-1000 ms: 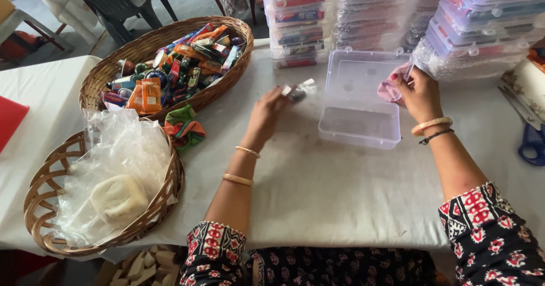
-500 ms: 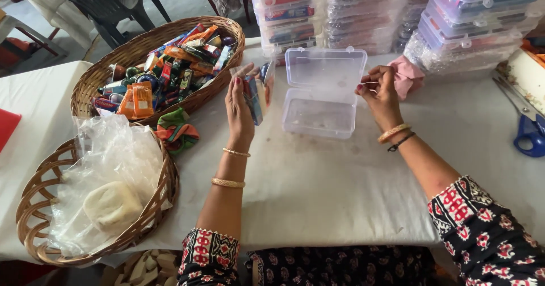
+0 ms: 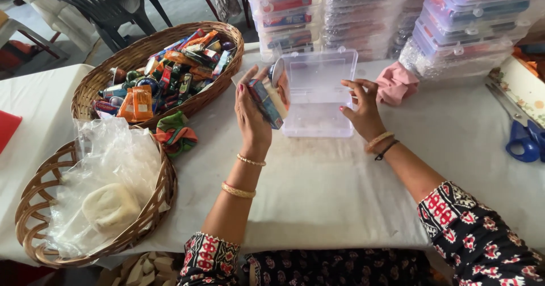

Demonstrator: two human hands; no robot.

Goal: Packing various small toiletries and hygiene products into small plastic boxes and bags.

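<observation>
My left hand (image 3: 252,113) is raised upright above the white table, holding a small bundle of packets (image 3: 271,95): a blue one, an orange one and a round silvery piece. Just to its right an open clear plastic box (image 3: 318,121) lies on the table, its lid standing up behind. My right hand (image 3: 360,110) hovers by the box's right edge with fingers spread, holding nothing I can see. A pink cloth (image 3: 395,83) lies right of the box.
A wicker basket (image 3: 116,70) full of colourful small packets sits at the back left, a second basket (image 3: 159,198) with clear plastic bags nearer. A colourful fabric piece (image 3: 176,132) lies between. Stacked clear boxes (image 3: 397,13) line the back. Blue scissors (image 3: 525,138) lie far right.
My left hand has drawn closer to the box with the bundle still in it. My right hand has let go of the pink cloth and opened beside the box.
</observation>
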